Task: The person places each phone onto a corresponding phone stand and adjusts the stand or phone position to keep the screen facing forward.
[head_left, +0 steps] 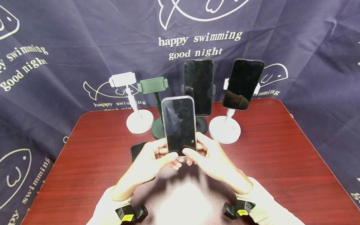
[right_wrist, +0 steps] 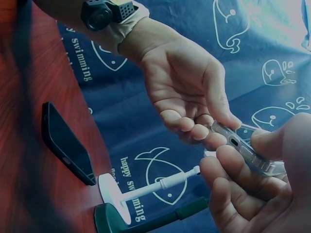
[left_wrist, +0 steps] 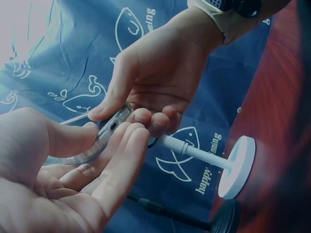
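Both hands hold one phone (head_left: 180, 126) upright in front of the stands, its dark screen turned toward me. My left hand (head_left: 153, 159) grips its lower left corner, thumb over the front and fingers behind. My right hand (head_left: 212, 157) grips the lower right corner the same way. Seen from the left wrist, the phone's bottom edge (left_wrist: 114, 125) shows a charging port and a clear case between the two hands. Under the left forearm, a second phone (right_wrist: 65, 143) lies on the table, partly hidden in the head view.
Left of centre stand an empty white phone stand (head_left: 139, 121) and an empty green one (head_left: 153, 85). A black stand (head_left: 201, 125) bears a dark phone (head_left: 199, 75); the right white stand (head_left: 225, 129) bears another phone (head_left: 244, 84). Behind the red table (head_left: 295, 162) hangs a printed curtain (head_left: 126, 37).
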The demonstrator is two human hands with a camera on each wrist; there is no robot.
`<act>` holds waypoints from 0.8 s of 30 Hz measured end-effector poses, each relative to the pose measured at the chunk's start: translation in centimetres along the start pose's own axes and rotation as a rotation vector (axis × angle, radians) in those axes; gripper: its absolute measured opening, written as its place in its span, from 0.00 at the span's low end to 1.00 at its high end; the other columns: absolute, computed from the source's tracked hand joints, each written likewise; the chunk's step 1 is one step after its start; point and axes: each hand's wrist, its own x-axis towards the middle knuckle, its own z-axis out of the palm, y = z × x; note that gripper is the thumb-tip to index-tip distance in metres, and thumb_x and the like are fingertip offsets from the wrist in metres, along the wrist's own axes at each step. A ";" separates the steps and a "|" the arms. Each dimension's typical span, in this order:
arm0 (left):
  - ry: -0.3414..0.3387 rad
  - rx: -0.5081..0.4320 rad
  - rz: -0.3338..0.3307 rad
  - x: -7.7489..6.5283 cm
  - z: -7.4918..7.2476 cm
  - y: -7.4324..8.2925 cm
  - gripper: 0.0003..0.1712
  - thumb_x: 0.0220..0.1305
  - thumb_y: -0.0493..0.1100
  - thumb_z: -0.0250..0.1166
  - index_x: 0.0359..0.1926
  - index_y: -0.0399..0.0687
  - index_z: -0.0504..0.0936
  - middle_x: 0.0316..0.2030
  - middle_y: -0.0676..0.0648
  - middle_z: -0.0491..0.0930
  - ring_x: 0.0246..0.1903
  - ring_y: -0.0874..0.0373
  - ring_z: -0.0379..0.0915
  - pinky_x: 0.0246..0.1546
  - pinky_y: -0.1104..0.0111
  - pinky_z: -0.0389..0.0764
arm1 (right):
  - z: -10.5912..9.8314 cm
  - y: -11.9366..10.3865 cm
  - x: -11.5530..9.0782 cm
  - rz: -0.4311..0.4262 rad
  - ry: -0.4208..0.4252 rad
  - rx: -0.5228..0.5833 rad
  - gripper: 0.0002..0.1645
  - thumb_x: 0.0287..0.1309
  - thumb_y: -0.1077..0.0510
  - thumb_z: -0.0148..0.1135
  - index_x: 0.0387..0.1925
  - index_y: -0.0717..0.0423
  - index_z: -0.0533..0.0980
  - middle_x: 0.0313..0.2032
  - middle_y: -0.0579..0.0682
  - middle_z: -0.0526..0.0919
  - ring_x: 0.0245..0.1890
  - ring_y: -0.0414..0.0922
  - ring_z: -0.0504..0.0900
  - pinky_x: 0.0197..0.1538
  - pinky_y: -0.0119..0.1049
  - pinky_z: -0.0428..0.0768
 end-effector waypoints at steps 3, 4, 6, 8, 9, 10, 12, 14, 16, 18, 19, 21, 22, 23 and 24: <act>0.005 -0.014 0.018 0.0 0.1 0.0 0.17 0.71 0.34 0.65 0.58 0.37 0.77 0.39 0.35 0.89 0.33 0.42 0.90 0.41 0.55 0.88 | 0.0 -0.1 -0.1 0.008 0.003 -0.005 0.11 0.66 0.60 0.68 0.46 0.51 0.76 0.21 0.42 0.84 0.23 0.40 0.84 0.33 0.36 0.82; 0.006 -0.022 0.024 0.0 0.1 0.0 0.16 0.71 0.33 0.64 0.57 0.35 0.77 0.39 0.33 0.89 0.32 0.43 0.90 0.41 0.54 0.88 | 0.0 -0.1 -0.1 0.008 0.005 -0.010 0.11 0.66 0.60 0.69 0.46 0.51 0.76 0.22 0.42 0.85 0.24 0.40 0.85 0.33 0.36 0.82; 0.009 -0.037 0.038 0.0 0.2 0.0 0.15 0.71 0.33 0.63 0.56 0.33 0.77 0.39 0.31 0.88 0.32 0.45 0.90 0.40 0.54 0.88 | 0.0 -0.2 -0.1 0.009 0.005 -0.008 0.11 0.65 0.60 0.69 0.46 0.51 0.76 0.23 0.42 0.85 0.24 0.41 0.85 0.34 0.36 0.83; 0.008 -0.060 0.050 0.0 0.2 -0.1 0.15 0.71 0.32 0.62 0.56 0.31 0.76 0.39 0.29 0.87 0.31 0.48 0.90 0.40 0.53 0.88 | -0.1 -0.3 -0.1 0.004 0.003 -0.002 0.11 0.65 0.60 0.69 0.44 0.51 0.75 0.23 0.42 0.85 0.24 0.41 0.86 0.35 0.36 0.85; 0.005 -0.075 0.055 0.0 0.2 -0.1 0.16 0.72 0.31 0.62 0.57 0.30 0.76 0.40 0.28 0.87 0.31 0.49 0.90 0.40 0.53 0.88 | -0.1 -0.3 -0.1 0.002 0.002 0.000 0.11 0.65 0.60 0.69 0.44 0.51 0.75 0.23 0.42 0.85 0.24 0.41 0.86 0.35 0.36 0.85; 0.003 -0.086 0.062 -0.1 0.2 -0.1 0.18 0.72 0.31 0.62 0.59 0.30 0.75 0.41 0.27 0.86 0.31 0.50 0.90 0.40 0.52 0.88 | -0.1 -0.4 -0.1 -0.003 0.001 0.001 0.11 0.65 0.60 0.70 0.43 0.52 0.75 0.23 0.42 0.85 0.24 0.41 0.86 0.34 0.36 0.85; 0.004 -0.104 0.071 -0.1 0.1 -0.1 0.19 0.72 0.31 0.61 0.61 0.29 0.74 0.41 0.25 0.86 0.32 0.50 0.90 0.40 0.52 0.88 | -0.2 -0.5 -0.1 -0.005 0.001 0.004 0.11 0.65 0.60 0.69 0.43 0.52 0.74 0.22 0.43 0.85 0.24 0.41 0.86 0.33 0.36 0.85; 0.019 -0.093 0.064 -0.2 0.0 0.0 0.18 0.72 0.32 0.62 0.60 0.30 0.74 0.40 0.26 0.86 0.32 0.51 0.90 0.41 0.53 0.88 | -0.3 -0.6 -0.1 -0.008 0.005 -0.003 0.11 0.65 0.60 0.69 0.43 0.52 0.73 0.22 0.42 0.84 0.23 0.39 0.85 0.32 0.35 0.83; 0.037 -0.061 0.051 -0.3 0.0 0.1 0.16 0.72 0.33 0.62 0.57 0.31 0.75 0.38 0.28 0.87 0.31 0.50 0.90 0.41 0.55 0.88 | -0.4 -0.6 -0.1 -0.009 0.006 -0.003 0.12 0.66 0.61 0.68 0.45 0.54 0.72 0.22 0.43 0.84 0.23 0.39 0.84 0.30 0.34 0.81; 0.049 -0.036 0.034 -0.3 -0.1 0.2 0.16 0.72 0.33 0.62 0.57 0.33 0.75 0.36 0.30 0.88 0.30 0.49 0.90 0.43 0.57 0.88 | -0.6 -0.6 -0.1 -0.012 0.005 0.002 0.12 0.66 0.62 0.67 0.46 0.55 0.72 0.23 0.43 0.83 0.23 0.39 0.83 0.30 0.33 0.80; 0.053 -0.020 0.028 -0.3 -0.1 0.3 0.16 0.72 0.34 0.62 0.57 0.34 0.75 0.35 0.31 0.88 0.30 0.49 0.90 0.43 0.59 0.88 | -0.6 -0.6 -0.1 -0.016 0.004 0.003 0.12 0.66 0.62 0.67 0.45 0.55 0.71 0.22 0.44 0.83 0.22 0.39 0.83 0.29 0.32 0.79; 0.052 -0.020 0.023 -0.3 -0.1 0.4 0.17 0.72 0.33 0.62 0.60 0.35 0.75 0.36 0.32 0.89 0.30 0.49 0.90 0.43 0.58 0.88 | -0.7 -0.7 -0.1 -0.019 0.000 0.014 0.12 0.66 0.63 0.66 0.46 0.56 0.71 0.23 0.44 0.83 0.22 0.40 0.83 0.30 0.32 0.79; 0.052 -0.016 0.023 -0.3 -0.1 0.4 0.18 0.72 0.33 0.62 0.60 0.35 0.75 0.35 0.33 0.89 0.30 0.49 0.90 0.43 0.58 0.88 | -0.7 -0.7 -0.1 -0.019 -0.001 0.019 0.12 0.66 0.63 0.66 0.46 0.56 0.71 0.23 0.44 0.84 0.23 0.40 0.83 0.30 0.32 0.80; 0.053 -0.021 0.022 -0.4 -0.1 0.5 0.19 0.72 0.33 0.62 0.62 0.35 0.74 0.36 0.33 0.89 0.30 0.49 0.90 0.43 0.58 0.88 | -0.7 -0.7 -0.1 -0.015 -0.002 0.024 0.12 0.66 0.64 0.66 0.46 0.56 0.71 0.23 0.45 0.84 0.23 0.40 0.84 0.30 0.33 0.80; 0.053 -0.023 0.025 -0.4 -0.1 0.5 0.20 0.72 0.33 0.62 0.63 0.36 0.74 0.36 0.33 0.89 0.30 0.48 0.90 0.43 0.57 0.88 | -0.7 -0.7 -0.1 -0.011 0.000 0.029 0.13 0.66 0.64 0.66 0.47 0.56 0.71 0.23 0.45 0.85 0.24 0.40 0.84 0.31 0.33 0.80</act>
